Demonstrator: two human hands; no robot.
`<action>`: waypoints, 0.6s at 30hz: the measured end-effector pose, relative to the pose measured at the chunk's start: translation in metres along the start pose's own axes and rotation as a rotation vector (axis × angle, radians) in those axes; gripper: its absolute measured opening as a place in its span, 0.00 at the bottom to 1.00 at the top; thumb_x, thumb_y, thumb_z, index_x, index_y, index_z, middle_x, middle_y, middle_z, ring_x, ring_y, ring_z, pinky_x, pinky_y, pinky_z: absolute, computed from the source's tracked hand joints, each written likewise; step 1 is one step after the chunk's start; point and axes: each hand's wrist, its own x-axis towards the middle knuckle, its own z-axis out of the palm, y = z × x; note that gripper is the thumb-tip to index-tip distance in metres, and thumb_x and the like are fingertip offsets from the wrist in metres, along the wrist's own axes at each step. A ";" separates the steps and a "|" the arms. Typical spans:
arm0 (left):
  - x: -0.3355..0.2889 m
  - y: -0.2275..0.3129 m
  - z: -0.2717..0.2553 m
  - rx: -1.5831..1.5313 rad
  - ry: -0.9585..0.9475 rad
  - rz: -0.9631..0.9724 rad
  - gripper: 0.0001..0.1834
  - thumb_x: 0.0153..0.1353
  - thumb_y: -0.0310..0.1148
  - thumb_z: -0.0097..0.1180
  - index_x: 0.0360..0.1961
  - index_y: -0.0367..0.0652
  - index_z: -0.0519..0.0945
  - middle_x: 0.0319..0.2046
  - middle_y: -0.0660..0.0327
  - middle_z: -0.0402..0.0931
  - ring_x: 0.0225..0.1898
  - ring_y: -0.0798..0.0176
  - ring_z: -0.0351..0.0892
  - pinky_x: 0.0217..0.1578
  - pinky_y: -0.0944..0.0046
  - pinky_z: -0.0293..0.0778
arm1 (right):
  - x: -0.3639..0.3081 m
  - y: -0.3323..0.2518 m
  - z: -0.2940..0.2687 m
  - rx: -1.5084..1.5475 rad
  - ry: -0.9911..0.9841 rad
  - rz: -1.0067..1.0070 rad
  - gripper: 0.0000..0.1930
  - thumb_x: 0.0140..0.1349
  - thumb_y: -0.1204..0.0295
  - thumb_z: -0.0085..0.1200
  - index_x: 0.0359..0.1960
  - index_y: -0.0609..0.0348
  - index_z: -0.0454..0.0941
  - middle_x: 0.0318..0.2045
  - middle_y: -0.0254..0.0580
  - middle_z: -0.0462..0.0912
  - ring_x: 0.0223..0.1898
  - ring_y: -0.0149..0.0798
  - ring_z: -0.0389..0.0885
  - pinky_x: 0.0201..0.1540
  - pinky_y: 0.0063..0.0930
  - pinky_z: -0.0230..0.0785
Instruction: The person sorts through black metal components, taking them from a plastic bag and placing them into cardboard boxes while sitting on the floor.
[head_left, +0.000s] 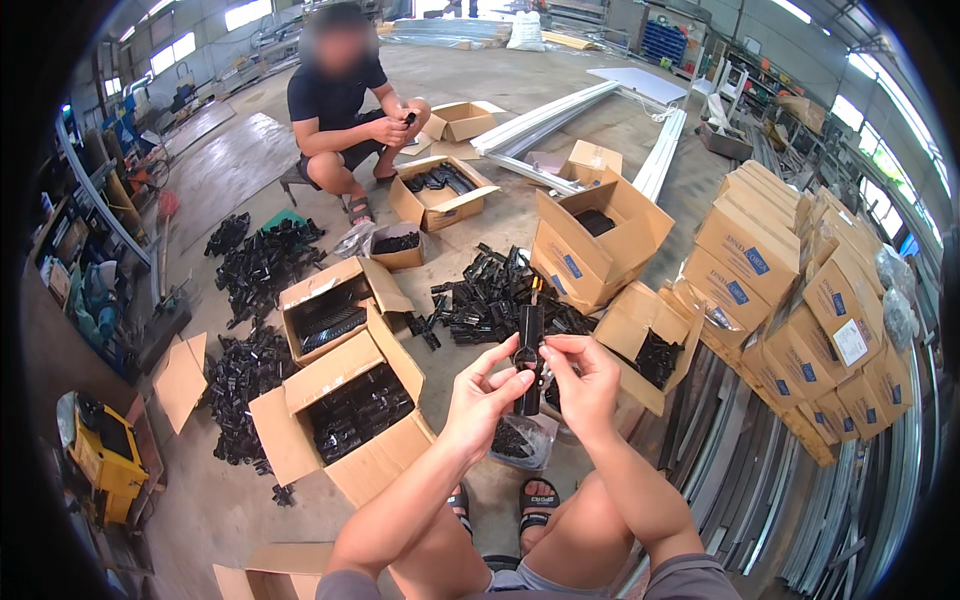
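In front of my knees I hold up a long black fitting, with a round opening partway down. My left hand is closed round its left side, thumb across the front. From the other side, my right hand pinches at its edge with thumb and fingertips; a small shiny bit shows there, too small to name. An orange-tipped thing appears just above the fitting's top. Below my hands stands a tub of small dark parts. Behind the fitting lies a heap of black fittings.
Open cartons of black parts stand left and right. More heaps lie farther left. A co-worker sits at the far left, holding a black part. Stacked cartons and long metal profiles fill the right.
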 end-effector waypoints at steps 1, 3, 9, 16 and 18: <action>0.000 0.001 0.000 -0.002 -0.001 0.002 0.32 0.64 0.22 0.62 0.69 0.45 0.68 0.46 0.57 0.84 0.42 0.71 0.84 0.41 0.70 0.81 | 0.001 0.004 0.000 0.079 0.014 0.046 0.04 0.60 0.80 0.65 0.37 0.65 0.84 0.35 0.38 0.87 0.32 0.25 0.82 0.36 0.20 0.74; -0.001 0.003 -0.001 -0.006 0.006 0.004 0.32 0.65 0.22 0.61 0.70 0.45 0.68 0.46 0.56 0.84 0.43 0.71 0.83 0.42 0.70 0.80 | 0.003 0.000 0.000 0.139 -0.005 0.090 0.08 0.62 0.82 0.62 0.43 0.66 0.82 0.39 0.39 0.86 0.38 0.26 0.82 0.44 0.21 0.75; 0.003 0.005 -0.005 -0.021 0.010 0.038 0.33 0.64 0.21 0.62 0.70 0.45 0.67 0.48 0.56 0.84 0.44 0.71 0.83 0.45 0.69 0.80 | -0.001 -0.008 0.012 0.175 -0.033 0.121 0.11 0.63 0.82 0.61 0.48 0.66 0.81 0.40 0.39 0.85 0.41 0.27 0.82 0.46 0.21 0.75; 0.000 0.001 -0.004 0.031 -0.009 0.091 0.33 0.63 0.19 0.62 0.69 0.43 0.69 0.49 0.56 0.84 0.47 0.70 0.82 0.50 0.67 0.79 | -0.001 0.000 0.002 0.175 -0.066 0.084 0.07 0.63 0.82 0.61 0.43 0.66 0.82 0.38 0.36 0.85 0.39 0.25 0.81 0.44 0.19 0.75; 0.001 0.000 -0.003 0.027 -0.012 0.097 0.33 0.63 0.19 0.62 0.69 0.43 0.69 0.49 0.56 0.84 0.47 0.70 0.82 0.50 0.67 0.79 | -0.001 -0.002 0.002 0.180 -0.046 0.092 0.08 0.64 0.82 0.61 0.43 0.67 0.82 0.38 0.35 0.84 0.39 0.25 0.81 0.45 0.19 0.74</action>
